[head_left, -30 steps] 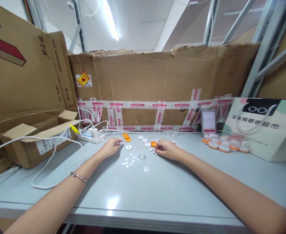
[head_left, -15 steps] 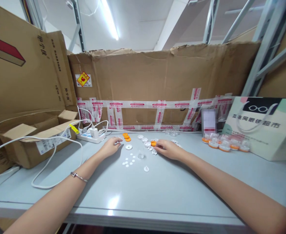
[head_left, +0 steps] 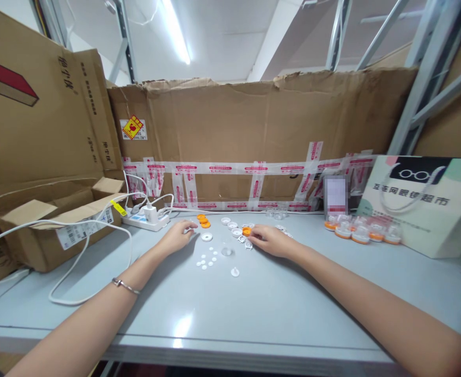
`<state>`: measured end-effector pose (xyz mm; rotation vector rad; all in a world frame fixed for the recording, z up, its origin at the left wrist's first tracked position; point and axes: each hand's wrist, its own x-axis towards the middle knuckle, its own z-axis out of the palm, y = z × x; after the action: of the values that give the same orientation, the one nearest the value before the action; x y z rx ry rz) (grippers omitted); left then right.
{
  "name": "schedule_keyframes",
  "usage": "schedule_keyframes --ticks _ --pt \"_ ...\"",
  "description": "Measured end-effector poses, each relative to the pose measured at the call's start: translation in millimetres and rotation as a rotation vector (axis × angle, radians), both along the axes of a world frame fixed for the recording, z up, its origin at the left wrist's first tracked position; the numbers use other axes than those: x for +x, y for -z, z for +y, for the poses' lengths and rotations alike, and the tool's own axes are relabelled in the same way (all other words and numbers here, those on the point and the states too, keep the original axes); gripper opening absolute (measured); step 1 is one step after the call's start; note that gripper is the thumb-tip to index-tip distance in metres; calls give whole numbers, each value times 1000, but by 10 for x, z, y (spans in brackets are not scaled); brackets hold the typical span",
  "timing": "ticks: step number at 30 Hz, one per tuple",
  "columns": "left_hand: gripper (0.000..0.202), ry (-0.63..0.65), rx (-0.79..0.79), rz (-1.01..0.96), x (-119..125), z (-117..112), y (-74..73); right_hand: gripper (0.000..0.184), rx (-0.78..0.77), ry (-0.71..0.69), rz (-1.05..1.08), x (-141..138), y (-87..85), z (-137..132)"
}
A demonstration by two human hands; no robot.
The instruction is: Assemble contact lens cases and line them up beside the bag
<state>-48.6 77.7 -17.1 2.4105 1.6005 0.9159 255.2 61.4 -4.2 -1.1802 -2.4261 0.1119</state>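
"Starting at the hands, what does your feed show?"

"I see the left hand (head_left: 178, 235) loosely curled, with nothing visible in its fingers, just left of the orange rings (head_left: 205, 223) toward the counter's (head_left: 285, 303) back edge. The right hand (head_left: 269, 241) has its fingertips at the lone orange ring (head_left: 247, 231) and the white notched pieces (head_left: 248, 245). I can't tell whether it pinches anything; its own fingers block my view."

"What bothers you there?"

"Crowding. That ring, the notched pieces and the white cups (head_left: 237, 232) sit so close that a sideways sweep could scatter them. Nearer the front edge, between the hands, the white discs (head_left: 210, 263) look thin enough for a passing palm to drag along. The clear cup (head_left: 226, 252) beside them is easy to overlook, so I'd expect an accidental knock."

"And farther out?"

"By the counter's left edge, I see a white cable (head_left: 67, 303) looping near the left forearm. Its bracelet (head_left: 125, 286) might snag there if the arm pulls back carelessly, tugging the power strip (head_left: 147, 222). Toward the back right corner, a wide reach could bump the clear-topped pieces (head_left: 360, 235) into the paper bag (head_left: 423, 209)."
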Motion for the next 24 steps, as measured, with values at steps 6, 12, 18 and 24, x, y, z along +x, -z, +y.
schedule_keyframes --ticks 6,12,18,24 --pt "28 -1 4 -11 -2 15 8 35 135 239 199 35 -114 -12" --pt "27 3 9 -23 -5 15 21 41 231 394 505 151 -202 23" --pt "27 -5 7 -33 -3 7 9 34 226 306 890 186 -213 64" --pt "28 -36 12 -53 30 -24 -34 26 386 189 1312 287 -319 83"
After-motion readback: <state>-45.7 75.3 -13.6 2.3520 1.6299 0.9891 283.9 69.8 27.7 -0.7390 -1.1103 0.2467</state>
